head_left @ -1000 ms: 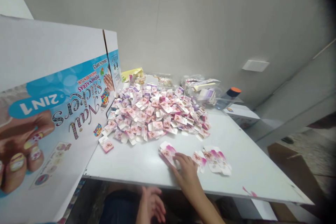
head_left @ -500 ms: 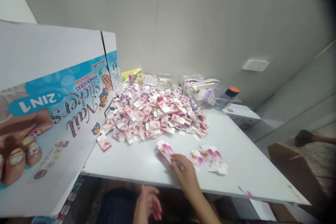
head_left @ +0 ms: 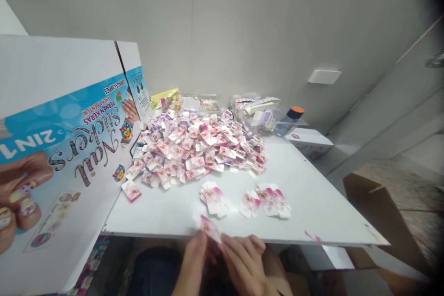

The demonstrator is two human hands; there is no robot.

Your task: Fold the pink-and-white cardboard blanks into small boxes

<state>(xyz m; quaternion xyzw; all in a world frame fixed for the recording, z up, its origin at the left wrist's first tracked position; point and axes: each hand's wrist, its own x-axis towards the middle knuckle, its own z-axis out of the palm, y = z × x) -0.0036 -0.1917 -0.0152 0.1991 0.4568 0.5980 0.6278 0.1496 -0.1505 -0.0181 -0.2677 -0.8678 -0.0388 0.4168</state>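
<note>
Both my hands are together just below the table's front edge. My left hand [head_left: 191,263] and my right hand [head_left: 243,261] pinch one small pink-and-white flat carton [head_left: 210,228] between them, its top poking up over the edge. A short stack of the same flat cartons [head_left: 213,196] lies on the white table [head_left: 312,203] just beyond, with a few more fanned out [head_left: 266,199] to its right. A big heap of the little cartons [head_left: 197,148] covers the table's middle.
A large "Nail Stickers 2 in 1" cardboard box [head_left: 65,148] leans at the left. Clear bags of packets [head_left: 258,111], an orange-capped bottle [head_left: 294,115] and a small white box [head_left: 308,142] sit at the back right. A brown carton [head_left: 388,212] stands on the floor at right.
My right hand left the stack and came back to the table edge with one carton. My left hand rose to meet it. The view shifted slightly left.
</note>
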